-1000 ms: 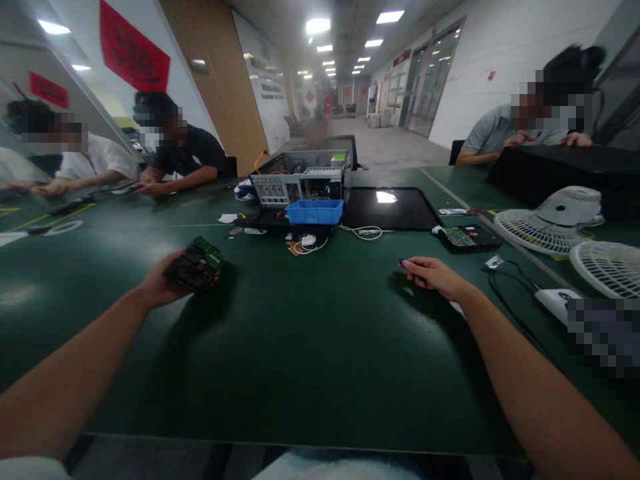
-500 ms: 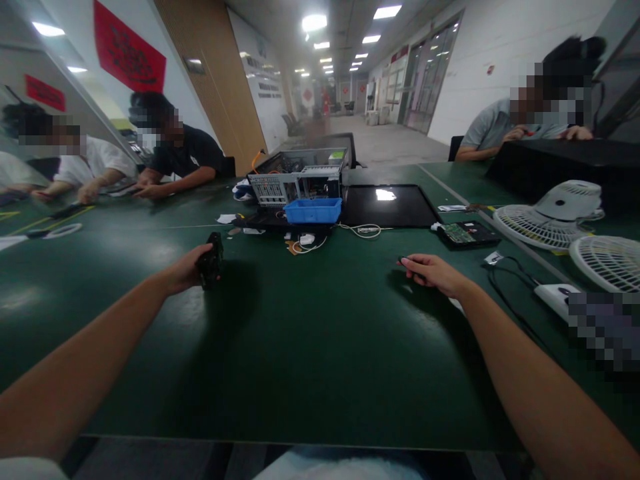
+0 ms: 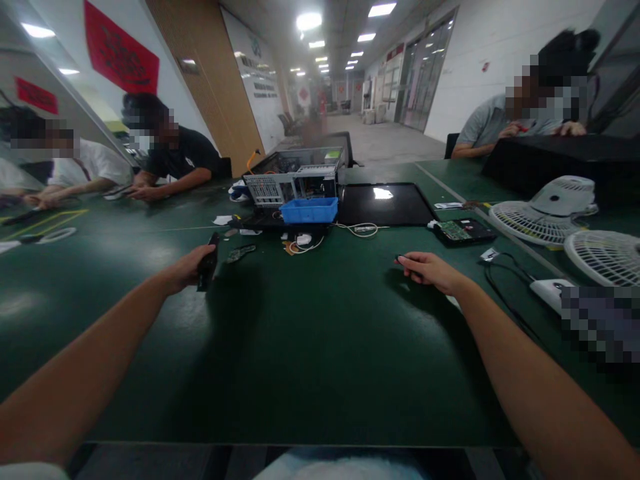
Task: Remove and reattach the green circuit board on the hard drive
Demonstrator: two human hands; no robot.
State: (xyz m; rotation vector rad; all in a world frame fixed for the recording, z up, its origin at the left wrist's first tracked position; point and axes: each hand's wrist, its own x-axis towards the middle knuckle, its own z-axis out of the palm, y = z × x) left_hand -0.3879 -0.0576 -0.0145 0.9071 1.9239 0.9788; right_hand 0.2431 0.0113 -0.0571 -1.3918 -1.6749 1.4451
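Note:
My left hand (image 3: 187,268) grips a flat black casing (image 3: 207,267) on edge, just above the table at left. Just to its right is a small circuit board (image 3: 241,253), at or just above the tabletop; I cannot tell whether it touches. On the right, my right hand (image 3: 427,270) is closed in a pinch, low over the green table (image 3: 320,360). A small dark piece (image 3: 399,260) pokes out from its fingertips, too small to name.
At the back stand an opened computer case (image 3: 295,177), a blue bin (image 3: 310,211) and a black flat panel (image 3: 387,204). A device with a bare circuit board (image 3: 465,231), white fans (image 3: 543,210) and a power strip (image 3: 547,288) sit at right. Other people work around the table.
The circuit board has come away from the black casing in my left hand and now appears to its right. My right hand keeps its pinch in nearly the same place. The view shifts slightly.

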